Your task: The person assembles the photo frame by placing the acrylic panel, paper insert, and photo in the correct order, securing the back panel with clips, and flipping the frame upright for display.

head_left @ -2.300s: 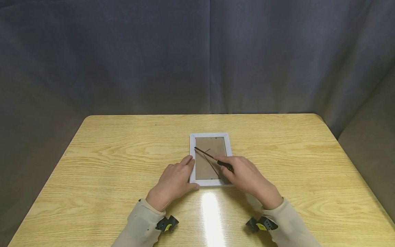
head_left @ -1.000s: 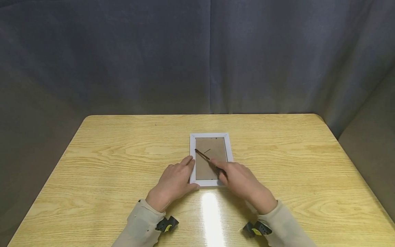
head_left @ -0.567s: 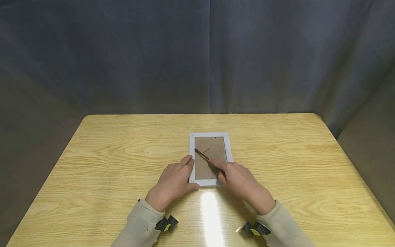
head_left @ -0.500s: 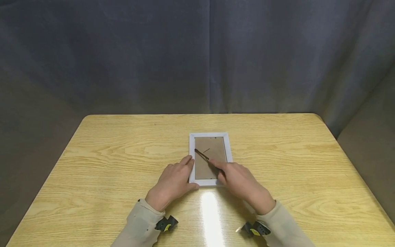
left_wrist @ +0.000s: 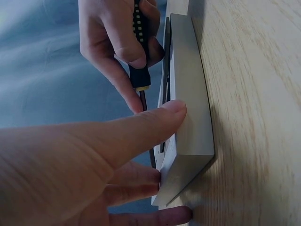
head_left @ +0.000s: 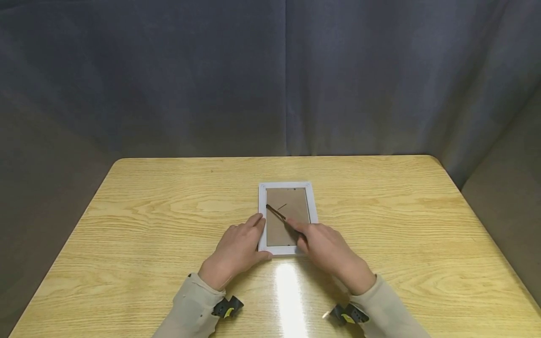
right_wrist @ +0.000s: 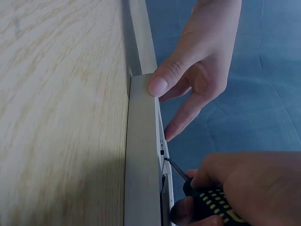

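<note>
A white picture frame [head_left: 285, 184] lies face down on the table, its brown backing board [head_left: 276, 232] uppermost. My left hand [head_left: 236, 249] holds the near left corner, thumb on the near edge and fingers along the left side. In my right hand [head_left: 331, 249] is a screwdriver [head_left: 276, 212], its black handle [right_wrist: 211, 200] dotted with yellow. The index finger stretches along the shaft. Its tip sits at the inner left edge of the frame, close to a small dark tab in the right wrist view. A short dark line [head_left: 282, 206] marks the board beyond the shaft.
The wood-grain table [head_left: 148, 234] extends around the frame on every side. Grey-blue curtains [head_left: 203, 80] hang behind it and at both sides. Black wrist straps [head_left: 228, 307] sit at the sleeve cuffs, and a bright light reflection lies before the frame.
Since the earliest frame, my right hand has shifted slightly left and lower, its index finger moving onto the shaft. The screwdriver tip has slid slightly nearer along the frame edge. My left hand stays put.
</note>
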`<action>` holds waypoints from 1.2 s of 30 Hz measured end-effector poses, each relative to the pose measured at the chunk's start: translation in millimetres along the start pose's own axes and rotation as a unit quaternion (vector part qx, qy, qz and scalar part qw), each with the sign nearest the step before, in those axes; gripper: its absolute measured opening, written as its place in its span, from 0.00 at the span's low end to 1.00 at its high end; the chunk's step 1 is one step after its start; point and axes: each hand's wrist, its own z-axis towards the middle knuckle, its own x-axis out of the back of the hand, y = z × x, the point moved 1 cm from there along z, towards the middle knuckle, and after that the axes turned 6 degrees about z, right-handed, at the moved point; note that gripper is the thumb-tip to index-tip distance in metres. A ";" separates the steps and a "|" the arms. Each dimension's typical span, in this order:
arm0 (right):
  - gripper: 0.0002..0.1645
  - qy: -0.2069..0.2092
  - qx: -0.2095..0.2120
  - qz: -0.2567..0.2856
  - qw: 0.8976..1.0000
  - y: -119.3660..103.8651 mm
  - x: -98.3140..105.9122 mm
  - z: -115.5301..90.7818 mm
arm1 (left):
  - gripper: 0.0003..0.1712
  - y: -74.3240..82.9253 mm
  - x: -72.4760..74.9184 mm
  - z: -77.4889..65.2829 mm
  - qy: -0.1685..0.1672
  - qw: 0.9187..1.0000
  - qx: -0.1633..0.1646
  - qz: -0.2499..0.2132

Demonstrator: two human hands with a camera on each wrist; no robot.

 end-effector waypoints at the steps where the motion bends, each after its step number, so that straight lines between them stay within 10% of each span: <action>1: 0.30 0.001 0.001 -0.001 1.000 -0.2 0.0 -0.2 | 0.48 0.1 0.1 0.0 0.000 1.000 0.000 -0.001; 36: 0.30 0.002 -0.017 -0.016 1.000 -4.1 -0.9 -2.1 | 0.48 1.0 -0.4 0.1 0.009 1.000 -0.005 0.001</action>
